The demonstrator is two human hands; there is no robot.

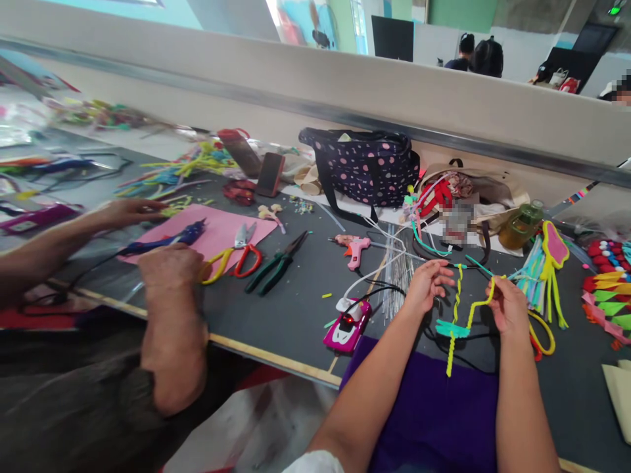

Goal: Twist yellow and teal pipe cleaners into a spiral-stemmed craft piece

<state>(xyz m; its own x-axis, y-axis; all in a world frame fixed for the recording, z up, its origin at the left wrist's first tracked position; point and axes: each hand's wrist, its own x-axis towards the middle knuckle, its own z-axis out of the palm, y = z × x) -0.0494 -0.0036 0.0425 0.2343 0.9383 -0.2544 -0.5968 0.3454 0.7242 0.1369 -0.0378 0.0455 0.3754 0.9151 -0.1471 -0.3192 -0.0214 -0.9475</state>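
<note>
My left hand (pixel 430 287) is raised over the dark table, fingers apart and slightly curled, beside the upper end of a twisted yellow pipe-cleaner piece (pixel 458 292). No object shows clearly in its fingers. My right hand (pixel 507 303) pinches a bent yellow strand that runs down to a teal crosspiece (pixel 452 330). Below the crosspiece, a twisted yellow stem points downward. A thin teal strand (pixel 478 265) passes between the two hands near the top. Purple cloth (pixel 428 407) lies below, between my forearms.
To the left, a co-worker's hands (pixel 170 263) are near pink paper (pixel 231 226), scissors (pixel 241 236) and pliers (pixel 279 263). Nearer me are a pink glue gun (pixel 358 253), a purple power strip (pixel 348 328) and cables. Behind stand bags (pixel 369 167) and a bottle (pixel 521 225).
</note>
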